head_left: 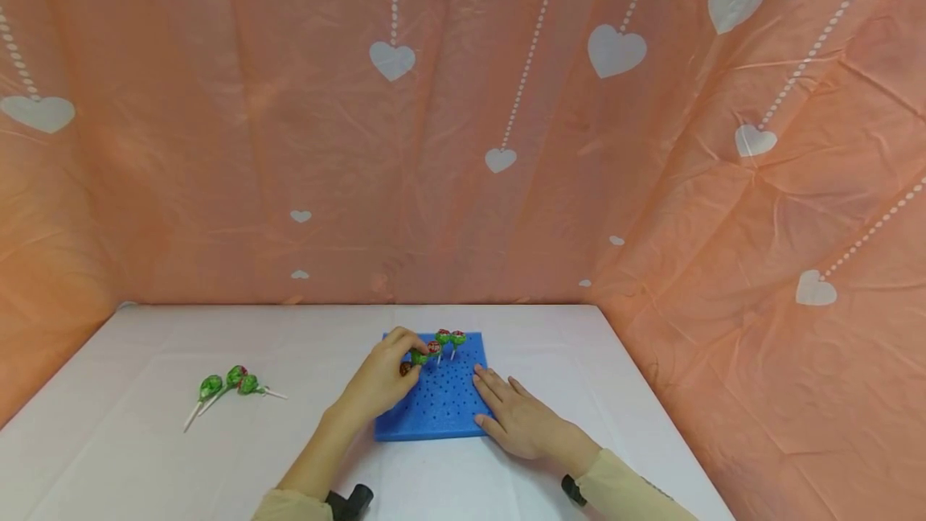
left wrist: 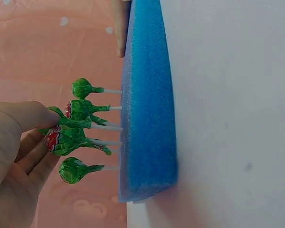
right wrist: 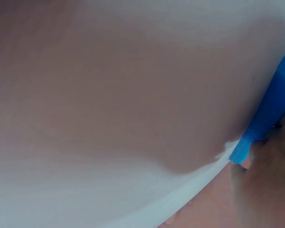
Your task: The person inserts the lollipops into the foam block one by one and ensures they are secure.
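Left hand (head_left: pixel 379 380) pinches a light, stiff-sticked lollipop (left wrist: pixel 66 139) by its wrapped head; right hand (head_left: pixel 517 416) lies spread, pressing the soft foam block (head_left: pixel 441 400).

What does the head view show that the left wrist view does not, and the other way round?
Only the head view shows three loose lollipops lying on the table, and the right hand resting flat on the foam board. Only the left wrist view shows the white sticks entering the board's face, and five lollipops standing. Both show the left hand pinching one standing lollipop on the blue board.
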Demonstrator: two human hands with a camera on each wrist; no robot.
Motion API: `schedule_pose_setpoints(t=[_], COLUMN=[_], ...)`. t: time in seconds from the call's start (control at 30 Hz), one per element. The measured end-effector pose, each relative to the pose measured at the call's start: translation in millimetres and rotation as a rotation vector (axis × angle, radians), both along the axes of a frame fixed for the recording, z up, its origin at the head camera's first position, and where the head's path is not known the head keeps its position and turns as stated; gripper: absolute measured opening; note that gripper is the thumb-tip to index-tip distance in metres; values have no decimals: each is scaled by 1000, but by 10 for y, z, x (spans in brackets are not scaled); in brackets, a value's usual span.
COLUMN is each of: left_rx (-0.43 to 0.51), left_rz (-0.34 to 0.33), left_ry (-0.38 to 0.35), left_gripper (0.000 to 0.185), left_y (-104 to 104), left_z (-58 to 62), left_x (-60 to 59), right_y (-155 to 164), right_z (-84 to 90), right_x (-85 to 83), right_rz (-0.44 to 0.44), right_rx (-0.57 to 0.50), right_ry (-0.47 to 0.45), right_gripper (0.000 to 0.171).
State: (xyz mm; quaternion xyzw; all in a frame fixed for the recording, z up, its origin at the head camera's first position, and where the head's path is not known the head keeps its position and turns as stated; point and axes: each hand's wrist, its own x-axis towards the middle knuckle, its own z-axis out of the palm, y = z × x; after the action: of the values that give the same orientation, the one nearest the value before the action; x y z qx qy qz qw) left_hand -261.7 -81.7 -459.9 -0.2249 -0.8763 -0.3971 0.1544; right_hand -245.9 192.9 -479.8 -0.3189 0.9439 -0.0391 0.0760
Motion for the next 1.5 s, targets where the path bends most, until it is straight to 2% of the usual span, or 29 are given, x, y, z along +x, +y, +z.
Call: schedule_pose_setpoints(t=[0.43, 0.83, 1.27, 1.5], left_rx=[-53, -84, -99, -77], left_rz=[37, 37, 64, 62], left_ry=[-12, 4, -22, -24], left_gripper=[20, 19, 18, 21], left_y=[24, 26, 22, -32], left_z=[-42, -63, -49, 21], left_x=[7, 3, 15, -1], right_y=[-3, 12, 15, 2], right_z=[-6, -34, -46, -32], right_x=[-3, -17, -7, -11], right_rz=[-8, 13, 22, 1], right_rx=[4, -9, -23, -1], right_ry=[-16, 2, 3, -5], right_gripper=[69, 70, 71, 70])
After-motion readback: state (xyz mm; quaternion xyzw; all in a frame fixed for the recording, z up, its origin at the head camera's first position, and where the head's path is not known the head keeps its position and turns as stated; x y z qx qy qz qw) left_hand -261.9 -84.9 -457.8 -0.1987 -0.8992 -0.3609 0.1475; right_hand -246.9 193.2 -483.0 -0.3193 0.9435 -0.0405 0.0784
